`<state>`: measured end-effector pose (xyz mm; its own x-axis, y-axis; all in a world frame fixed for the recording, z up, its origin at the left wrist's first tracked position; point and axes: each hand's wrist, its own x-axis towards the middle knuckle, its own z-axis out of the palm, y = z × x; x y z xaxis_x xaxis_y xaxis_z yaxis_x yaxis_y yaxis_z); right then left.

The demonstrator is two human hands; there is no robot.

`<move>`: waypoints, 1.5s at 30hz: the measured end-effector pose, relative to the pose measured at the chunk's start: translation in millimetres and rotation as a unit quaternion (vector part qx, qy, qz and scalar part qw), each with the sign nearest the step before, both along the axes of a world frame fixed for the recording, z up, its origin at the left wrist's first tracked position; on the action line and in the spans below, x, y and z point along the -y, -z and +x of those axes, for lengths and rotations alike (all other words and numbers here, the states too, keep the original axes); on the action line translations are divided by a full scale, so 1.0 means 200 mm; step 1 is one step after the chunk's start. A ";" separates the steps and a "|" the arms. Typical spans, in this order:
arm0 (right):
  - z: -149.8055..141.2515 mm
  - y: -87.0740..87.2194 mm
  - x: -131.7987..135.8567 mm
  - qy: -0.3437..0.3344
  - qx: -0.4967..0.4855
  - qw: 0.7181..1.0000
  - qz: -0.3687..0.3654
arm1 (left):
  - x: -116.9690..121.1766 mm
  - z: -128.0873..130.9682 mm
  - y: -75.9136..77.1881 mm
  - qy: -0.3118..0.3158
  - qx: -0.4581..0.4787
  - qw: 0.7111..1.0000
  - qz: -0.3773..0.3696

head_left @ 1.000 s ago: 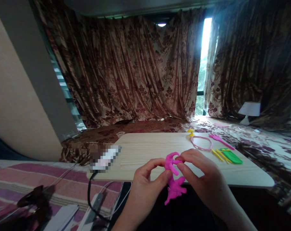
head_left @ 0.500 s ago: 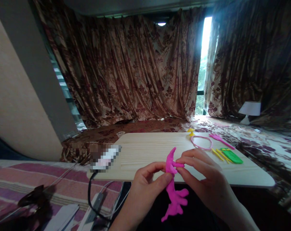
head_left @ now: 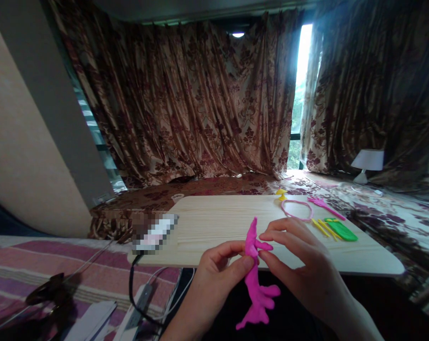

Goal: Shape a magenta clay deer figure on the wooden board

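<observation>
A long pink modelling-clay piece (head_left: 254, 277) stands nearly upright above the table's front edge. It tapers to a point at the top, and several finger-like lobes branch off its lower part. My left hand (head_left: 221, 270) pinches its middle between thumb and forefinger. To the right, my right hand (head_left: 299, 260) has its thumb and forefinger parted around a short side prong near the top. The thumb tip is close to the clay; whether it touches, I cannot tell.
On the pale wooden table (head_left: 207, 218) lie a pink ring (head_left: 297, 202), a pink hand-shaped stick (head_left: 326, 207), yellow strips (head_left: 323, 228), a green slab (head_left: 342, 230) and a small yellow piece (head_left: 281, 194). A blurred-out object (head_left: 157, 233) with a black cable is at left.
My right fingertips have parted slightly from the side prong, which shows more fully. The pink clay's lower end has shifted a little.
</observation>
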<state>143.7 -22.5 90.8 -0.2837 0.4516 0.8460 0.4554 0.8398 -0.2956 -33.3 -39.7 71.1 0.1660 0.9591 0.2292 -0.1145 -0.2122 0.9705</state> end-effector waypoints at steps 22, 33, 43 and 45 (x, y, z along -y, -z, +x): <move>-0.02 -0.01 0.02 -0.027 0.011 0.999 -0.018 | 0.01 0.01 0.00 0.018 0.007 1.000 -0.018; 0.05 0.00 0.04 -0.010 -0.002 0.999 -0.052 | -0.01 0.02 -0.01 -0.065 -0.029 0.996 0.058; -0.07 0.00 0.04 0.039 -0.033 0.999 0.014 | -0.02 0.03 0.01 -0.119 -0.069 0.987 0.083; -0.07 0.00 0.04 0.043 -0.032 0.998 0.013 | -0.02 0.03 0.01 -0.125 -0.074 0.985 0.092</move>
<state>129.8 -30.7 90.1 -0.1899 0.4499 0.8727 0.5075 0.8059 -0.3050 -26.6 -36.7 68.4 -0.0258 0.9186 0.3944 0.1030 -0.3900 0.9150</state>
